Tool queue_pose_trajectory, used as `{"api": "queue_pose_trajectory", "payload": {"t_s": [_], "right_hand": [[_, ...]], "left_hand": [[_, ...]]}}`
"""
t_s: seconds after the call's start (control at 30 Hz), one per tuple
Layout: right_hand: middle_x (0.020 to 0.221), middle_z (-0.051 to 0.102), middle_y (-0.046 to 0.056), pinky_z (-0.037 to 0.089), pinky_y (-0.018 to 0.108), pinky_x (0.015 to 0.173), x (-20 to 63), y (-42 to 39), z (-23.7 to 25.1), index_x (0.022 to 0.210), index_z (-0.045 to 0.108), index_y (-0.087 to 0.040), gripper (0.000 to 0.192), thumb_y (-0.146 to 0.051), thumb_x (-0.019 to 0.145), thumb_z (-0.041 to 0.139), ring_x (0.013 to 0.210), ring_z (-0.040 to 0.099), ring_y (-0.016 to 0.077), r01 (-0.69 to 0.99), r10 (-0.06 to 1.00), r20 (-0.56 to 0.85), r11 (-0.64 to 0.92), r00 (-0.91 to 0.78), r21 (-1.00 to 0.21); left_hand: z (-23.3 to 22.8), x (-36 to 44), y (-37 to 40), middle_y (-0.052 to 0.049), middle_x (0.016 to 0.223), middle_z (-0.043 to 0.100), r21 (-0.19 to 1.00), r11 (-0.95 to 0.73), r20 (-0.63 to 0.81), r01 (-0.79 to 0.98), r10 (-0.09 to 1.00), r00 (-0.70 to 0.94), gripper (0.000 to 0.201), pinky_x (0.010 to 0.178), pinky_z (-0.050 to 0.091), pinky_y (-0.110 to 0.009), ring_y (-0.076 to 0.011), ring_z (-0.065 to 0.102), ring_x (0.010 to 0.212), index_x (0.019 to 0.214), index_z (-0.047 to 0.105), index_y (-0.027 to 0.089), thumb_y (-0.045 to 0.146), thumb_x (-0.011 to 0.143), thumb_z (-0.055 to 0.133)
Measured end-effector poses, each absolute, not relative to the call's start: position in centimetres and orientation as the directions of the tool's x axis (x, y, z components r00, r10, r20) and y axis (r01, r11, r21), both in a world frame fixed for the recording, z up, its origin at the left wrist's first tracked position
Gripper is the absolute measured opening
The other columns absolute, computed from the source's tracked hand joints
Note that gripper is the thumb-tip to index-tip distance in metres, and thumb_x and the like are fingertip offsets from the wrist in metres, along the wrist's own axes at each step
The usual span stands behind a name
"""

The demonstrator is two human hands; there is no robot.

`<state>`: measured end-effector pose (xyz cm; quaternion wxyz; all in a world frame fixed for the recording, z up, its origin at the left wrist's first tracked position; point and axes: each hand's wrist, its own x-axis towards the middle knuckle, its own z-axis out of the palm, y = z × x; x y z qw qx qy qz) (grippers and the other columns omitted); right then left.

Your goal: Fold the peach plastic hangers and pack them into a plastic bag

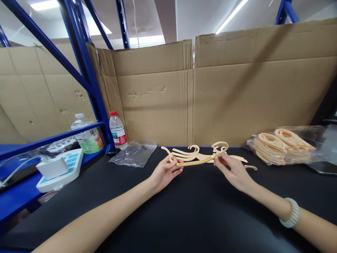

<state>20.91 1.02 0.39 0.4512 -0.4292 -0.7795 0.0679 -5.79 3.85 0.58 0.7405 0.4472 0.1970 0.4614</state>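
Observation:
A slim beige clothes hanger (196,163) stretches between my two hands, just above the black tabletop. My left hand (164,174) is closed on its left end, with thumb and fingers pinching near a curved tip. My right hand (235,171) pinches the other end, close to a looped hook; its fingertips partly cover the grip. Behind the held piece lie more beige hangers (184,153) with curved hooks, overlapping so that their outlines are hard to separate. One curved end (251,167) sticks out to the right of my right hand.
To the right, a clear bag (285,146) holds several beige hanger pieces, beside a phone-like slab (322,168). A crumpled plastic bag (133,154) and red-capped bottle (118,130) stand left. Beyond are a power strip (60,168), blue frame (89,80) and cardboard wall (152,95).

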Motion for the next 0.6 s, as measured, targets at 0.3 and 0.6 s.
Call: {"api": "queue_pose_trajectory", "payload": {"t_s": [0.3, 0.6], "right_hand": [[0.085, 0.064, 0.005, 0.049, 0.033, 0.072, 21.0, 1.11, -0.36, 0.092, 0.055, -0.02, 0.009, -0.025, 0.091, 0.047, 0.078, 0.062, 0.0212, 0.672, 0.613, 0.764, 0.654, -0.202, -0.347], [0.095, 0.066, 0.005, 0.05, 0.032, 0.077, 21.1, 0.8, -0.62, 0.097, 0.057, -0.021, 0.011, -0.02, 0.091, 0.048, 0.085, 0.063, 0.0204, 0.671, 0.505, 0.823, 0.708, -0.262, -0.221]], "left_hand": [[0.29, -5.53, 3.95, -0.004, 0.082, 0.062, 0.837, 0.158, 0.124, -0.523, 0.877, 0.464, 0.016, 0.079, 0.05, -0.026, -0.0129, 0.061, 0.078, 0.072, 0.051, 0.014, 0.013, 0.077, 0.066], [0.16, -4.98, 3.84, -0.004, 0.078, 0.064, 0.847, 0.12, 0.072, -0.518, 0.939, 0.335, 0.016, 0.078, 0.051, -0.025, -0.011, 0.061, 0.073, 0.07, 0.051, 0.014, 0.004, 0.075, 0.063]]}}
